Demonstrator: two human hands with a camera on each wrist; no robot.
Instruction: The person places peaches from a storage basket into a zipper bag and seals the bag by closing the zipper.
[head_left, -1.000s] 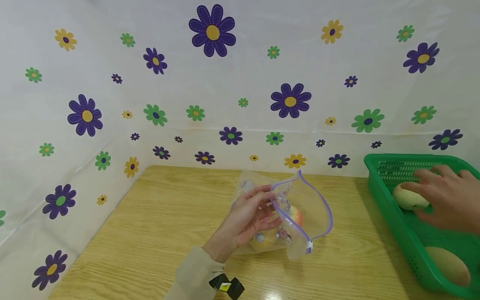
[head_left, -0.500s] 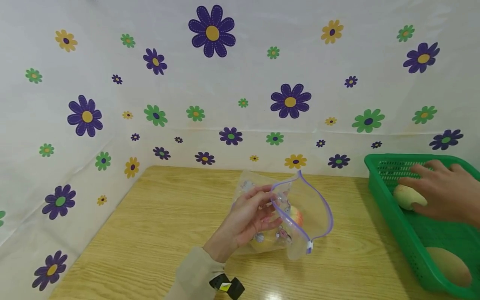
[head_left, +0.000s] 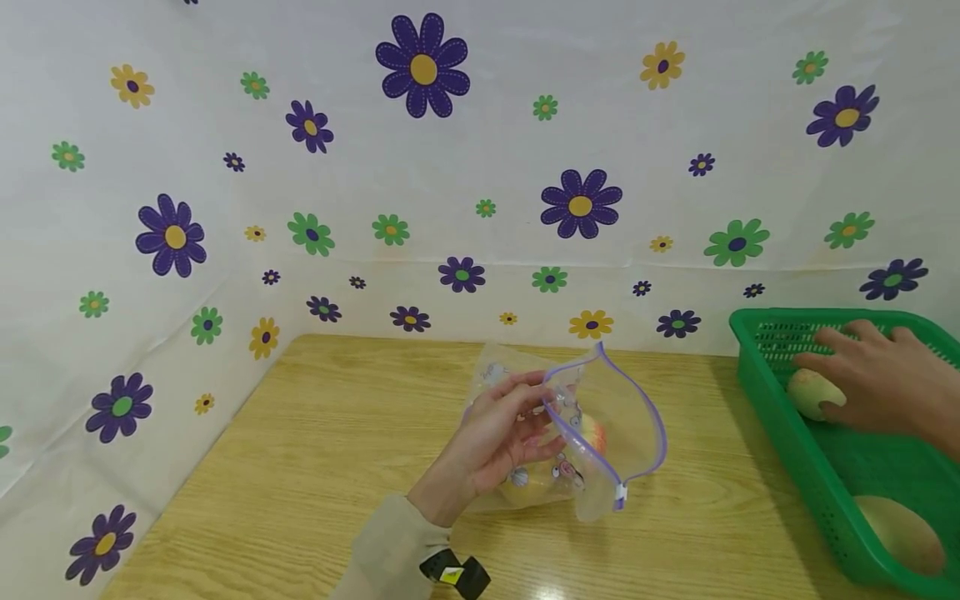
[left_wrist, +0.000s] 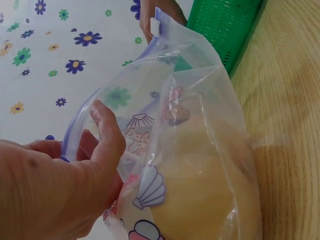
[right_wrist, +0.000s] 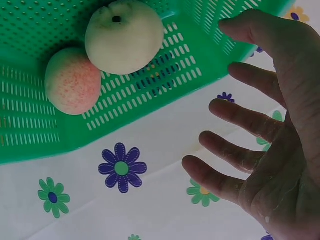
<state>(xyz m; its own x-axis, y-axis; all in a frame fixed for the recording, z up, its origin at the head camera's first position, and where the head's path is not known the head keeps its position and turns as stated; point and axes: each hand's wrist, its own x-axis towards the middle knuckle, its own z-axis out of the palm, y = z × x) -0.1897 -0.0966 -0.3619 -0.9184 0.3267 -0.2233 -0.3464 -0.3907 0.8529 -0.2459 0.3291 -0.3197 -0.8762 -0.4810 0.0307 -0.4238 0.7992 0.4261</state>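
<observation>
My left hand (head_left: 491, 437) grips the rim of a clear zip bag (head_left: 592, 498), whose purple-edged mouth gapes toward the right. Through the plastic shows a red-and-yellow apple (head_left: 595, 433); in the left wrist view a large yellowish round fruit (left_wrist: 195, 192) fills the lower bag. My right hand (head_left: 885, 383) hovers over the green basket (head_left: 795, 483) with its fingers spread, beside a pale round fruit (head_left: 812, 395). In the right wrist view that hand (right_wrist: 285, 135) is apart from a pale fruit (right_wrist: 124, 42) and a pink-speckled peach (right_wrist: 73, 82).
A larger tan fruit (head_left: 900, 533) lies in the basket's near end. The wooden table (head_left: 322, 467) runs back to a white flowered sheet (head_left: 480, 150), which also covers the left side. A black strap (head_left: 453, 572) is on my left wrist.
My right hand has shifted slightly left over the basket, covering more of the pale fruit. The left hand and bag have stayed in place.
</observation>
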